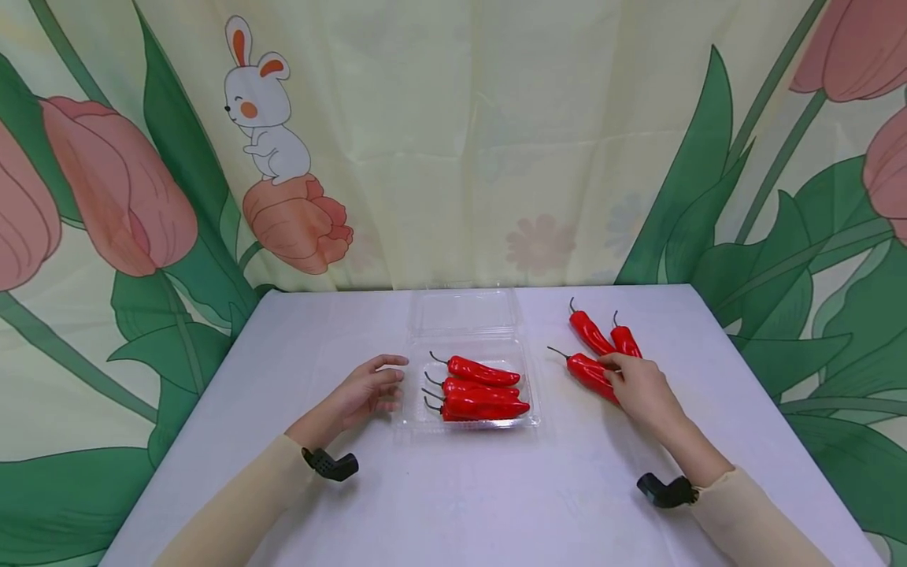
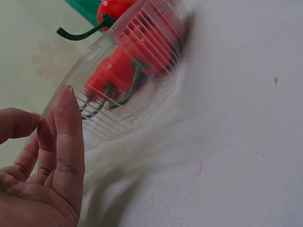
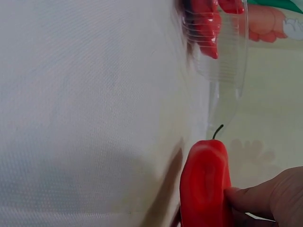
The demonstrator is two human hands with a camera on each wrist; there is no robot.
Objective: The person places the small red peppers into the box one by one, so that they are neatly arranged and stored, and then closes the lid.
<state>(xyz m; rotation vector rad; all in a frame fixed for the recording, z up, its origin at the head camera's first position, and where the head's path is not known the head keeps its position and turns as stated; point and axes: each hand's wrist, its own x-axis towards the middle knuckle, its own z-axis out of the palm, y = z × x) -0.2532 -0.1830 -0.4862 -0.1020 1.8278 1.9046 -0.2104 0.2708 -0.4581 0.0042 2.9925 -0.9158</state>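
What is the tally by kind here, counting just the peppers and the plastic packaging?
Red peppers: 7 (4 in the clear container, 1 held by the right hand, 2 loose near that hand)
Clear container, lid open: 1
Total: 8

The head camera looks forward and down across the white table (image 1: 468,504), standing back enough to take in both wrists and the printed curtain (image 1: 439,118) behind. It also shows the two black wrist cameras, the left one (image 1: 333,465) and the right one (image 1: 666,490). Both wrist views sit low and close, rolled sideways in opposite senses — the left wrist view puts tabletop on its right, the right wrist view on its left. The former looks past the left hand (image 2: 47,175) at the near side wall of the clear container (image 1: 496,424); the latter has a red pepper (image 3: 206,184) large in front, the container farther off at top. All three views share that container and the curtain's pale pink flower (image 1: 541,242).
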